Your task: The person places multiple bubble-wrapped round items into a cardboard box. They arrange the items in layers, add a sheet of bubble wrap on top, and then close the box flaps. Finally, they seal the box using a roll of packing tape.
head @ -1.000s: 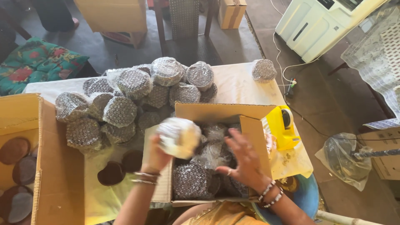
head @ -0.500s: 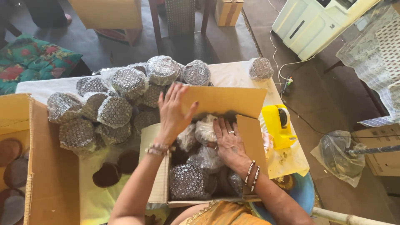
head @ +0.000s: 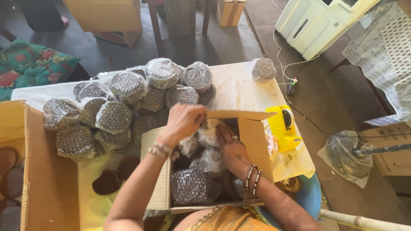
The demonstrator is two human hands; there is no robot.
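1. Head view, looking down at a cardboard box (head: 250, 141) standing open on a cloth-covered counter (head: 233, 87).
2. Left hand (head: 184, 122) at the box's far edge, fingers curled down into the opening beside a bubble-wrapped bundle (head: 209, 132) near the far wall; cannot tell whether the grip is actually clamped on it.
3. Right hand (head: 233, 149) inside the box, palm down, fingers spread flat and apart, pressing on the wrapped bundles; nothing clamped in that grip.
4. More wrapped bundles packed in the box, the largest one (head: 190, 186) at the near side.
5. Heap of similar wrapped bundles (head: 124, 107) piled on the counter, to the left of and beyond the box; one single bundle (head: 264, 69) apart at the far right corner.
6. Yellow tape dispenser (head: 284, 126) just beside the box's right flap.
7. Dark round discs (head: 107, 182) on the counter left of the box, next to a second, larger carton (head: 40, 184) at the left edge.
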